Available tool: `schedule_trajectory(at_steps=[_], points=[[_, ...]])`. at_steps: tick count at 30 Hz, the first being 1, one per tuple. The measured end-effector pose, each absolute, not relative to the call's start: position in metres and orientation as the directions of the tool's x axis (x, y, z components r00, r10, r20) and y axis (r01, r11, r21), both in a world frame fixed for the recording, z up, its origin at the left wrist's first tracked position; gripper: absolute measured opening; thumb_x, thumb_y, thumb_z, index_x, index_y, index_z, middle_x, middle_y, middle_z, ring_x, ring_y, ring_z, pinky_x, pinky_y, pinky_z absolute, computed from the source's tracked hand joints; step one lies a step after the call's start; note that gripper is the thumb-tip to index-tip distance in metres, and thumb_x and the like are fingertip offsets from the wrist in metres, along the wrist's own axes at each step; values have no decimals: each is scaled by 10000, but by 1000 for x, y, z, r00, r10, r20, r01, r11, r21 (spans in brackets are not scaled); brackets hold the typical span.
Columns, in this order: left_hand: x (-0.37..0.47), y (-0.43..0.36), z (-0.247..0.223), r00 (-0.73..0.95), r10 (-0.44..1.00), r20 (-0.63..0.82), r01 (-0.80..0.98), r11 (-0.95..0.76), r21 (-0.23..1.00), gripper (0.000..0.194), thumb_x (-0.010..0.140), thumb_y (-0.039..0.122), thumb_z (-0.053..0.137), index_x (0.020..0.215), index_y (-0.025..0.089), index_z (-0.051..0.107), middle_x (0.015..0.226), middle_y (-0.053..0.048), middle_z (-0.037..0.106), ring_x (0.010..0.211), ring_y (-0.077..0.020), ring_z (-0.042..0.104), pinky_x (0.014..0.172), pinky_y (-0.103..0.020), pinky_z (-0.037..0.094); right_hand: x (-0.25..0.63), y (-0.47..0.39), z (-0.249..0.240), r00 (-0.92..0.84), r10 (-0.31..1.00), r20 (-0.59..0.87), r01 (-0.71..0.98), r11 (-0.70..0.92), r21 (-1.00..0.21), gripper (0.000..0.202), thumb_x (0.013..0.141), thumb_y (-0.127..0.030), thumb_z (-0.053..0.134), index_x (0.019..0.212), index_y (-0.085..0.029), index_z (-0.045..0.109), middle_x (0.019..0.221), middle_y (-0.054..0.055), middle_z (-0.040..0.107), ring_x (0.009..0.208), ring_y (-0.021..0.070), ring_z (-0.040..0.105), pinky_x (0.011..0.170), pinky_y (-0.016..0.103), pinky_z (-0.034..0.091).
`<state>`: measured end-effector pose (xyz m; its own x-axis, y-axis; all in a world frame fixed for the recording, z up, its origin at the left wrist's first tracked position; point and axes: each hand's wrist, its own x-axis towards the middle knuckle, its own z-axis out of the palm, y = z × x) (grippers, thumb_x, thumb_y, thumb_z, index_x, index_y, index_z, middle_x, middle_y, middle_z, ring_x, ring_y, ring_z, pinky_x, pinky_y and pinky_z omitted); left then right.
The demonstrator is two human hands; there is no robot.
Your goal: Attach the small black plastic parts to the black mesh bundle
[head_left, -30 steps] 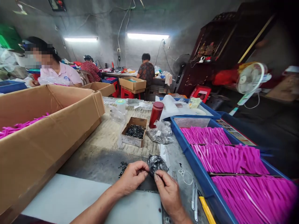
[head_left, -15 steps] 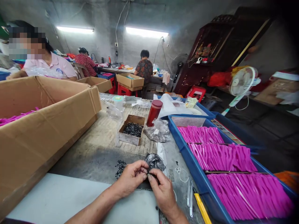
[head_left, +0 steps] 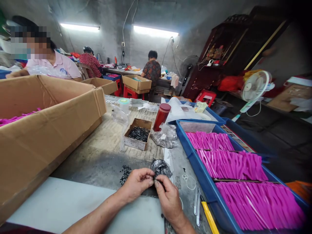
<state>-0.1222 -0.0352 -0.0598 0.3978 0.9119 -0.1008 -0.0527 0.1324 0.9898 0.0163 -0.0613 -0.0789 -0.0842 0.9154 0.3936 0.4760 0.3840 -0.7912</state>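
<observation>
My left hand [head_left: 137, 182] and my right hand [head_left: 167, 198] meet fingertip to fingertip over the worktable, pinching a small dark part between them; the part is too small to make out. Just beyond the fingers lies a crumpled plastic bag of small dark parts [head_left: 160, 168]. A loose heap of small black parts [head_left: 125, 172] sits left of it on the table. Under my wrists lies a white board [head_left: 80, 204].
A big cardboard box [head_left: 46, 120] with pink pieces stands at left. A blue tray [head_left: 195, 156] of magenta strips [head_left: 231, 164] fills the right. Ahead are a small carton of black parts [head_left: 136, 134], a red flask [head_left: 161, 117], and a yellow-handled tool [head_left: 209, 218]. Other people work at tables behind.
My right hand has moved left to meet the left hand's fingertips at the small part. The view has shifted slightly.
</observation>
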Motion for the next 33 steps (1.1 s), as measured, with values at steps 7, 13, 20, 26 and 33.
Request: schedule_trajectory(at_steps=[7,13,20,26,33], points=[[-125,-36,-54,380,925,-25,234,-70,970,121,714,202,470,644,120,524,559,36,405,545,-88,344,505,-180,281,19,-59,-78,-44,926,374,487,347,-802,164,784,-245,434,759,-168,577,644,11,597,597,134,560,554,202,427],[-127,-32,-55,335,942,-7,275,-90,957,142,731,234,436,663,123,493,544,42,356,520,-89,309,480,-185,251,38,-43,-64,160,945,284,563,149,-813,228,774,-291,420,808,-147,593,736,60,629,681,178,573,615,254,445],[-130,-28,-57,318,948,20,264,-109,958,137,718,234,437,651,130,496,555,33,387,533,-99,342,503,-188,277,36,-29,-55,-111,975,194,801,203,-563,211,754,-152,388,751,-169,597,728,51,601,714,176,550,636,257,403],[-131,-28,-58,316,949,21,283,-115,952,130,709,216,442,655,132,526,542,34,403,536,-102,359,512,-183,294,20,-22,-56,-158,986,55,944,167,-284,184,741,-103,416,721,-185,580,754,65,608,753,192,556,629,258,365],[-129,-28,-57,325,945,31,319,-140,937,134,697,191,444,643,133,553,518,40,407,519,-99,354,503,-181,290,18,-18,-59,-194,980,43,962,199,-187,153,730,-96,431,724,-181,558,776,81,612,748,216,557,586,274,310]])
